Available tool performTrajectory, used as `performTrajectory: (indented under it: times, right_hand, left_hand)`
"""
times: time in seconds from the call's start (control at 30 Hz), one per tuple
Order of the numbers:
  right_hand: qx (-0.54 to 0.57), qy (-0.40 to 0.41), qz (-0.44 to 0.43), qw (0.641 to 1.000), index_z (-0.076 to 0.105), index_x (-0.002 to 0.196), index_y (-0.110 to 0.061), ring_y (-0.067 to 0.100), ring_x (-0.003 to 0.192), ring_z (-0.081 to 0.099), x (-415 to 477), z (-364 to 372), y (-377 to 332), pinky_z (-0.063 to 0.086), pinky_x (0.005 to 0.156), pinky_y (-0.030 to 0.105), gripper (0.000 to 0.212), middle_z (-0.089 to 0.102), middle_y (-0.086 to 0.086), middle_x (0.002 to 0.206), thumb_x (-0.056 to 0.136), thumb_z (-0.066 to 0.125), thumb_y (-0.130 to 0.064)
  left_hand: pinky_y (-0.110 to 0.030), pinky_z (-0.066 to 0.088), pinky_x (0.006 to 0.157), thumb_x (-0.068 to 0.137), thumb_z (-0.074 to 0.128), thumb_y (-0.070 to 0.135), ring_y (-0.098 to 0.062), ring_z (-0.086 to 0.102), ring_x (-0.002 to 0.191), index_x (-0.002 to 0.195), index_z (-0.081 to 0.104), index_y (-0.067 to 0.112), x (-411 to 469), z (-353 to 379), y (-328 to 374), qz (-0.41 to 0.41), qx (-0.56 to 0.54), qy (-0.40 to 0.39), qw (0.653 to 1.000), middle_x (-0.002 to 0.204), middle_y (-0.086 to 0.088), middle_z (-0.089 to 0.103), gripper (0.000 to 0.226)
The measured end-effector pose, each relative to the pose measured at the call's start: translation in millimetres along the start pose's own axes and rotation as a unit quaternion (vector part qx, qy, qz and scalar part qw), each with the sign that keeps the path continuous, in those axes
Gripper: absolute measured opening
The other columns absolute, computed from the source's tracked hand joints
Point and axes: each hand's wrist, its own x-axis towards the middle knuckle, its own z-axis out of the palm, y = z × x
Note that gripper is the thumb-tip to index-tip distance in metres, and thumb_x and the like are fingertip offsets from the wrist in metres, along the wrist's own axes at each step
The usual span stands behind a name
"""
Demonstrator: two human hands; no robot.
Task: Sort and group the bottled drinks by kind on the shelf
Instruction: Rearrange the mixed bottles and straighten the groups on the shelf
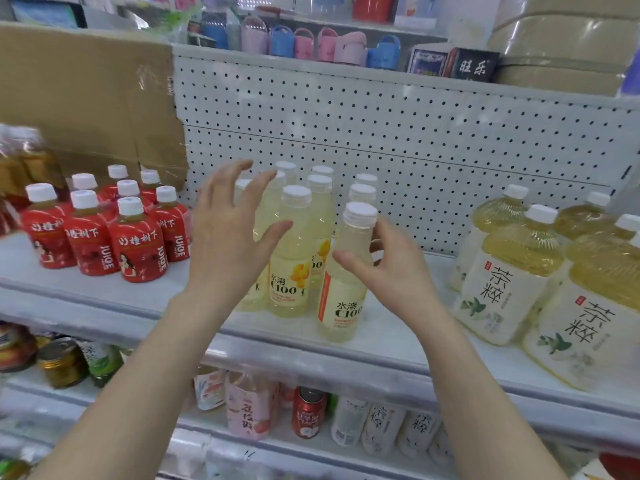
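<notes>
shelf (398,337) holds upright C100 bottles (294,258) mid-board | big tea bottles (502,282) well right of them | red juice bottles (138,244) left of them | your left hand (228,237) spread wide before them | your right hand (394,271) relaxed, cupped beside their front-right bottle, contact unclear

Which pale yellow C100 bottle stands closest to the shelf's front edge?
The rightmost C100 bottle, by the right hand; it stands forward of the others, label turned to show an orange strip.

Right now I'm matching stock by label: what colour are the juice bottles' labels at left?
Red with white lettering, on the juice bottles; clearest in the head view.
</notes>
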Motion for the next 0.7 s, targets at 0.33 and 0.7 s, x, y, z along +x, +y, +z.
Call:
performTrajectory:
  times: [0.33,0.7]
  right_hand:
    - [0.049,0.054,0.063,0.995,0.05,0.135,-0.031,0.01,0.109,0.062,10.0,6.2,-12.4,0.052,0.094,0.037,0.047,0.063,-0.015,0.117,0.093,0.069,-0.039]
    - [-0.259,0.158,-0.134,0.943,0.055,0.141,-0.019,0.025,0.133,0.047,31.5,13.3,-61.4,0.024,0.113,0.038,0.053,0.063,0.003,0.134,0.097,0.058,-0.048]
  left_hand:
    - [-0.036,0.032,0.104,0.09,0.068,0.038,-0.032,0.048,0.125,0.132,0.063,0.023,26.2,14.5,-11.7,0.071,-0.064,-0.103,0.99,0.131,-0.003,0.063,0.044]
    - [-0.051,0.043,0.106,0.091,0.06,0.052,-0.019,0.046,0.133,0.151,0.028,0.028,-4.4,11.2,-65.8,-0.154,-0.241,-0.147,0.947,0.149,0.003,0.043,0.073]
